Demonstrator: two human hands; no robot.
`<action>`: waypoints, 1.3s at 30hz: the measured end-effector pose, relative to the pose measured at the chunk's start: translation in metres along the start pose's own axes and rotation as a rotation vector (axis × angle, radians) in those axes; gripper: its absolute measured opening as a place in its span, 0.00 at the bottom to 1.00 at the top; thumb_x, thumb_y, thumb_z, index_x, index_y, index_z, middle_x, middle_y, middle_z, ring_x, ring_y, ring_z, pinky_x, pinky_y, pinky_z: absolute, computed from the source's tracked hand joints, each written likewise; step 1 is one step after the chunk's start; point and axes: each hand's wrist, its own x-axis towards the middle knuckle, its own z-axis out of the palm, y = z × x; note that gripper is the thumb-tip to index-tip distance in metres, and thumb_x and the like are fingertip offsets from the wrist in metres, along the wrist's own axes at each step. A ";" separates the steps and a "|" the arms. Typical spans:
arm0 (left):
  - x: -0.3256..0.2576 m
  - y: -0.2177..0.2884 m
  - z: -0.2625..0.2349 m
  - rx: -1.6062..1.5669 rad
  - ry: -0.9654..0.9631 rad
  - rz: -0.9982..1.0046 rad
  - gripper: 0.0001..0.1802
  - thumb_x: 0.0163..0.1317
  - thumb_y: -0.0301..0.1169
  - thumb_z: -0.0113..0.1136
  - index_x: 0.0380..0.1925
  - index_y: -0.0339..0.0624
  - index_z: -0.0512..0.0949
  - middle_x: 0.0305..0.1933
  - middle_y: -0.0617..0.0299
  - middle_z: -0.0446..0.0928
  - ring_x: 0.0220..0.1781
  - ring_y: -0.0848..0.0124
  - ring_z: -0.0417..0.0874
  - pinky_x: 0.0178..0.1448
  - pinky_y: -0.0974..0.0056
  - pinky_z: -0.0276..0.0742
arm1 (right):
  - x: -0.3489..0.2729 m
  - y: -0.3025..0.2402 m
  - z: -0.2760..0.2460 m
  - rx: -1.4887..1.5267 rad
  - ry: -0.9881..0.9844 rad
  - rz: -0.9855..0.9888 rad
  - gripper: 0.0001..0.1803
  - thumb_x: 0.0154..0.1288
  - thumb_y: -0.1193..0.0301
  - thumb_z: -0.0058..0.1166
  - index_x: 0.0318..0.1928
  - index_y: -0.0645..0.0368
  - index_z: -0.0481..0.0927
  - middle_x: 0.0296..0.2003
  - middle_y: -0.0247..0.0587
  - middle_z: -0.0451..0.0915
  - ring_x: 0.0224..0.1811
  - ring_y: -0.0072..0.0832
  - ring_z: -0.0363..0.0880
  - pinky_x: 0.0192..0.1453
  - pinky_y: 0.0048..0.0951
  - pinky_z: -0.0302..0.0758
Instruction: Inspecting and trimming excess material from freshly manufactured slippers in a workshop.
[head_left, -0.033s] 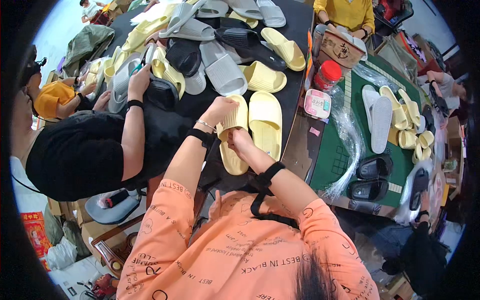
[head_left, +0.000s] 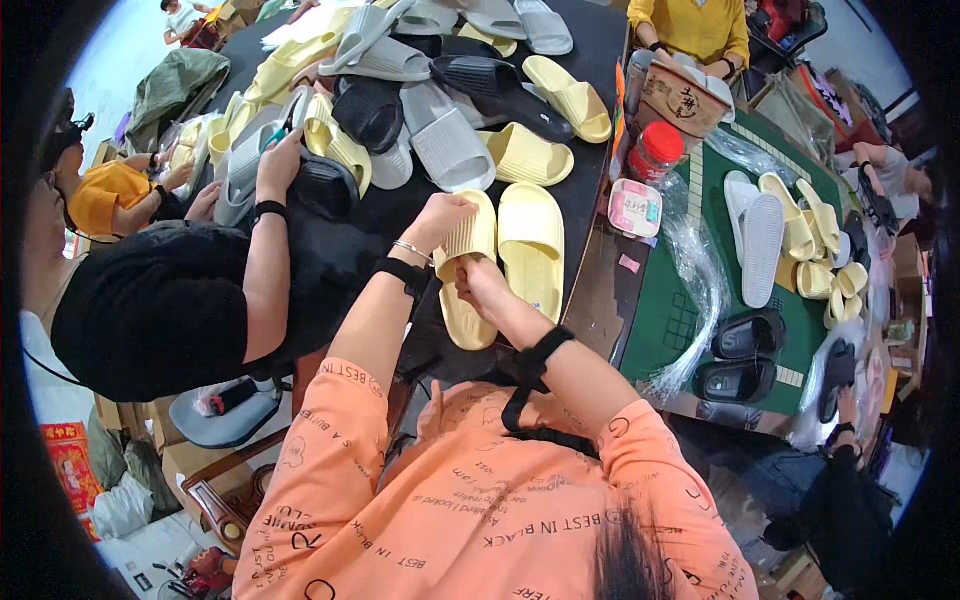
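Yellow slipper [head_left: 466, 270] (ribbed sole up), both hands gripping

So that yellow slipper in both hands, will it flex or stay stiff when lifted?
Probably flexible: the yellow slipper looks like moulded foam, and the left hand holds its strap end while the right hand grips mid-sole. Likely light for its size, since fingers alone carry it. Its ribbed strap should give decent grip, so slipping seems unlikely.

Slipper [head_left: 462, 270] between both hands on surface [head_left: 590, 60], second slipper [head_left: 532, 245] just right of it, slipper pile [head_left: 440, 90] behind, jar [head_left: 655, 152] farther right.
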 end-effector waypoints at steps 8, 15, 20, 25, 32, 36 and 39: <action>0.006 -0.008 0.005 -0.137 0.154 0.126 0.12 0.60 0.32 0.52 0.30 0.33 0.79 0.26 0.65 0.77 0.28 0.80 0.74 0.34 0.74 0.71 | -0.109 -0.024 -0.060 -1.010 0.172 -0.312 0.10 0.64 0.68 0.40 0.35 0.62 0.71 0.32 0.51 0.75 0.36 0.47 0.72 0.43 0.38 0.68; 0.016 0.012 0.019 -0.218 0.135 0.246 0.13 0.60 0.33 0.50 0.29 0.33 0.78 0.26 0.63 0.78 0.28 0.78 0.75 0.35 0.72 0.71 | -0.150 -0.040 -0.078 -1.686 0.225 -0.925 0.03 0.49 0.74 0.50 0.27 0.56 0.76 0.25 0.39 0.69 0.36 0.36 0.68 0.43 0.37 0.62; 0.012 0.029 0.041 0.103 0.033 0.298 0.14 0.61 0.34 0.50 0.28 0.33 0.78 0.27 0.66 0.77 0.29 0.79 0.73 0.36 0.74 0.69 | -0.127 -0.033 -0.059 -1.553 0.250 -1.032 0.02 0.45 0.77 0.50 0.22 0.59 0.76 0.22 0.40 0.72 0.31 0.37 0.72 0.38 0.34 0.67; 0.025 0.008 0.043 -0.029 0.070 0.261 0.13 0.61 0.34 0.51 0.29 0.34 0.78 0.27 0.67 0.77 0.27 0.81 0.71 0.34 0.74 0.69 | -0.091 -0.021 -0.066 -1.508 0.193 -1.000 0.02 0.46 0.76 0.50 0.23 0.60 0.76 0.23 0.45 0.75 0.30 0.40 0.75 0.37 0.36 0.71; 0.029 0.004 0.041 -0.050 0.029 0.218 0.12 0.61 0.33 0.51 0.29 0.36 0.79 0.25 0.69 0.74 0.27 0.81 0.68 0.33 0.75 0.66 | -0.081 -0.024 -0.062 -1.629 0.247 -0.867 0.10 0.52 0.73 0.50 0.34 0.67 0.74 0.30 0.52 0.77 0.36 0.41 0.76 0.43 0.34 0.72; 0.029 0.014 0.043 -0.075 -0.011 0.203 0.12 0.60 0.33 0.51 0.29 0.36 0.79 0.24 0.70 0.73 0.27 0.81 0.68 0.33 0.74 0.66 | -0.052 -0.018 -0.084 -1.774 0.301 -0.811 0.19 0.54 0.70 0.50 0.43 0.73 0.70 0.39 0.56 0.75 0.45 0.42 0.73 0.49 0.34 0.70; 0.026 0.026 0.042 -0.012 -0.075 0.171 0.11 0.59 0.34 0.52 0.28 0.38 0.79 0.23 0.68 0.73 0.25 0.80 0.68 0.32 0.72 0.67 | -0.040 -0.016 -0.092 -1.826 0.375 -0.926 0.26 0.56 0.67 0.49 0.50 0.73 0.66 0.47 0.58 0.70 0.52 0.43 0.67 0.55 0.35 0.66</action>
